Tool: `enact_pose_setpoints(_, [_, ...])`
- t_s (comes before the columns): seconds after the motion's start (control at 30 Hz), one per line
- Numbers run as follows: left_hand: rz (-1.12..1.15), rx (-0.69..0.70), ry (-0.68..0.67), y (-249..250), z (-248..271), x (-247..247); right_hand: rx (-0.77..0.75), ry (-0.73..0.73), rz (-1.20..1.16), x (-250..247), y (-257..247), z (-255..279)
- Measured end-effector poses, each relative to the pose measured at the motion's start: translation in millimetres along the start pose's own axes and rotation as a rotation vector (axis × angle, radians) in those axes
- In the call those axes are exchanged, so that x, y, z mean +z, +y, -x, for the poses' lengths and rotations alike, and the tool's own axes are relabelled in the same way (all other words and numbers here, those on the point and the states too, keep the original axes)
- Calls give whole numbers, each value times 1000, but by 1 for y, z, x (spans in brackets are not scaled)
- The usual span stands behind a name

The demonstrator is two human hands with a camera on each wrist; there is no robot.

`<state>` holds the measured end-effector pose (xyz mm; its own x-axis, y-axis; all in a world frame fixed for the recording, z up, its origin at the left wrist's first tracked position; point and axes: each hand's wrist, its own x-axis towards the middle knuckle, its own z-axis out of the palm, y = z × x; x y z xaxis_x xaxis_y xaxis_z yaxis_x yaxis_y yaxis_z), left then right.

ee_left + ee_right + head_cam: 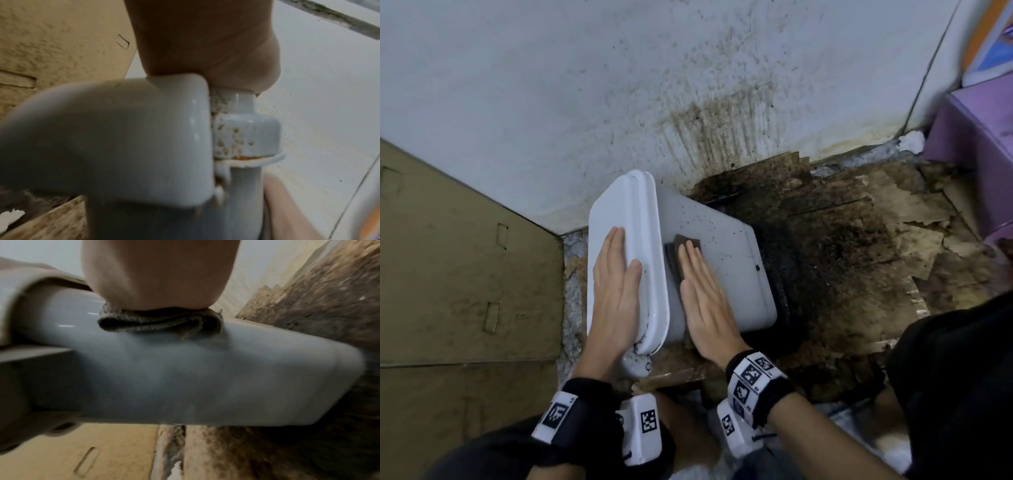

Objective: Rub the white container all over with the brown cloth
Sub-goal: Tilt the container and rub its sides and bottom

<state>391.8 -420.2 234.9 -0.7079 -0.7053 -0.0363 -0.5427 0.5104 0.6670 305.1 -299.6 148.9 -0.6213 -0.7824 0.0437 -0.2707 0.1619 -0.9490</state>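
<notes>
The white container (722, 246) lies on its side on the floor against the wall, its lid (626, 212) facing left. Dark specks dot its upper side. My left hand (616, 274) lies flat on the lid with straight fingers. My right hand (702, 291) presses flat on the folded brown cloth (681, 246), which rests on the container's side just right of the lid rim. In the right wrist view the cloth (160, 322) is bunched under my palm on the container (185, 369). The left wrist view shows the lid's rim (123, 138) up close under my palm.
Brown cardboard (458, 267) covers the floor at left. Dirty, torn cardboard (859, 240) spreads to the right of the container. The stained wall (688, 102) stands right behind it. A purple box (976, 137) sits at the far right. My knees are at the bottom.
</notes>
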Motion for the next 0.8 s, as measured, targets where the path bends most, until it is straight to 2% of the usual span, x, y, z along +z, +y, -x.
enact_pose_setpoints(0.2, [29,-6,-5,-2,1,-4,255,6,-1,-14,74,-4])
enact_pose_setpoints(0.33, [45,-26,-6,-3,1,-6,312,27,-45,-8,62,-7])
enact_pose_setpoints(0.43, [34,-15,-4,-4,1,-5,266,21,-54,-1,30,-4])
enact_pose_setpoints(0.6, [28,1,-5,-3,0,-3,60,-13,-65,6,-17,2])
enact_pose_setpoints(0.73, [23,11,-15,1,2,-2,-58,-14,20,-6,16,3])
enact_pose_setpoints(0.8, [21,5,-16,0,1,-4,-14,-1,32,-13,46,4])
